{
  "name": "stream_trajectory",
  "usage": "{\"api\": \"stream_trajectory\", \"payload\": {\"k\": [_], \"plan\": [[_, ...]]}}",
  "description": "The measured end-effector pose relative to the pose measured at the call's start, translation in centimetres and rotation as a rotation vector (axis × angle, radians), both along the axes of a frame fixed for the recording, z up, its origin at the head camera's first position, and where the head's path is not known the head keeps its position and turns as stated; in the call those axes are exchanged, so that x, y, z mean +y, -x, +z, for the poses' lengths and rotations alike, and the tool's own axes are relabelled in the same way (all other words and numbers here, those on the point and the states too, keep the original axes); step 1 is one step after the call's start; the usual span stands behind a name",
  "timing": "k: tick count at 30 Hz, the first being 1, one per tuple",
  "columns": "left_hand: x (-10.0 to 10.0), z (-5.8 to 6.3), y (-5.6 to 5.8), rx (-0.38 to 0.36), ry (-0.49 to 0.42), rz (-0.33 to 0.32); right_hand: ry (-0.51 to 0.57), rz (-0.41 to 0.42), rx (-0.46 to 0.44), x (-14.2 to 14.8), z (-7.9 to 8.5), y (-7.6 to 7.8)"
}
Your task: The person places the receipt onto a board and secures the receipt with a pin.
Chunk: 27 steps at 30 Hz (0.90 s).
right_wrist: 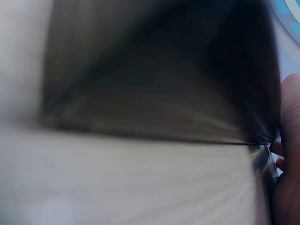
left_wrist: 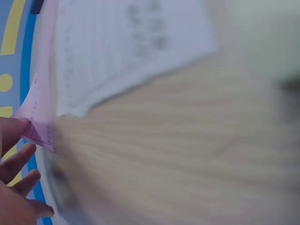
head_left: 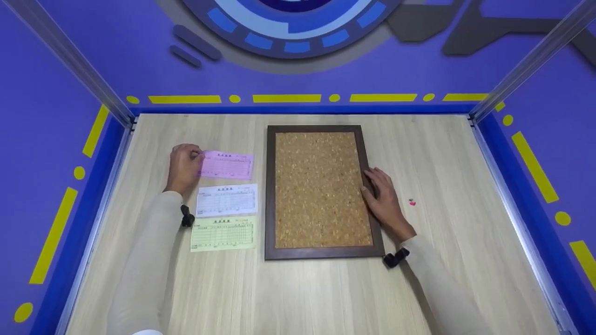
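Observation:
In the head view, a pink printed slip (head_left: 229, 166) lies above a white slip (head_left: 227, 201) and a pale green slip (head_left: 223, 235). My left hand (head_left: 184, 163) pinches the pink slip at its left end. The left wrist view has the thumb pressed on the lifted corner of that pink paper (left_wrist: 40, 123), the other fingers spread. To the right lies a cork board (head_left: 321, 186) in a dark brown frame (head_left: 270, 195). My right hand (head_left: 384, 197) rests on the frame's right side, thumb and fingertips over its edge, with relaxed fingers.
A tiny red and dark item (head_left: 412, 202) lies on the light wood table (head_left: 307, 298), right of my right hand. Blue panels with yellow marks (head_left: 287, 98) close off the back and both sides, with metal posts (head_left: 521, 65) at the back corners.

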<state>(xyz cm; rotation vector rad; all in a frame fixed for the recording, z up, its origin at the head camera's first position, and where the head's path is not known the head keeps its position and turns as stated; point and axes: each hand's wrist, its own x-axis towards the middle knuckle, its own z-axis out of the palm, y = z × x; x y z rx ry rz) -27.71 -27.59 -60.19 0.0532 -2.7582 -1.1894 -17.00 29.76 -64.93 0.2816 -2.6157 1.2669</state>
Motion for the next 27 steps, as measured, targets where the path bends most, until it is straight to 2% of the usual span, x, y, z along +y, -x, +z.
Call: {"api": "stream_trajectory", "payload": {"k": [8, 20, 27], "plan": [[0.3, 1.4, 0.0, -0.022, -0.024, -0.016, -0.009, -0.002, -0.002, -0.1, 0.0, -0.1], [0.7, 3.1, -0.3, -0.061, -0.007, -0.032, 0.009, 0.001, 0.006, -0.1, 0.2, -0.1], [0.8, 3.6, -0.3, -0.05, -0.023, -0.054, 0.013, 0.002, -0.01, -0.1, 0.2, 0.0]]}}
